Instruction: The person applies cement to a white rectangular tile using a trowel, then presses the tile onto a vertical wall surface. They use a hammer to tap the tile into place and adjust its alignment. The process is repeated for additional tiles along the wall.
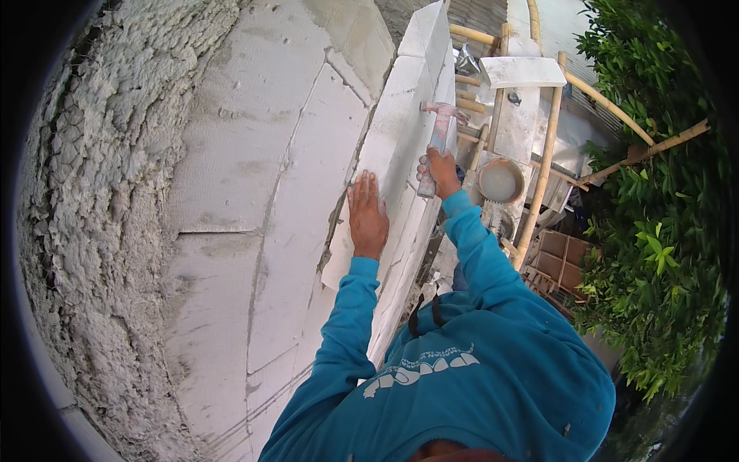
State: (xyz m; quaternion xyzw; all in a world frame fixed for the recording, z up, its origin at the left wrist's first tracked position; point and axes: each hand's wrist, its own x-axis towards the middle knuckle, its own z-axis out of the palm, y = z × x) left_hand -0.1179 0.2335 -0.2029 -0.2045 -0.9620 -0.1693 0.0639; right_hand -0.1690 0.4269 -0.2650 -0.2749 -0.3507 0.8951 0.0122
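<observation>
My left hand (368, 217) lies flat with outstretched fingers on the top of a white lightweight block (394, 115) in the wall's upper course. To its right, my right hand (442, 171) grips a worn hammer (441, 137) by the handle. The hammer's reddish, dusty head points away from me, close to the block's outer side. Whether the head touches the block I cannot tell. A dark, narrow gap runs along the left side of this course, between it and the pale block wall (308, 177).
Rough grey masonry (115, 154) with wire mesh stands at the left. On the right are bamboo scaffold poles (543, 169), a round tub of grey mix (500, 182) and a loose white block (523, 72) on the planks. Leafy branches (654, 254) crowd the far right.
</observation>
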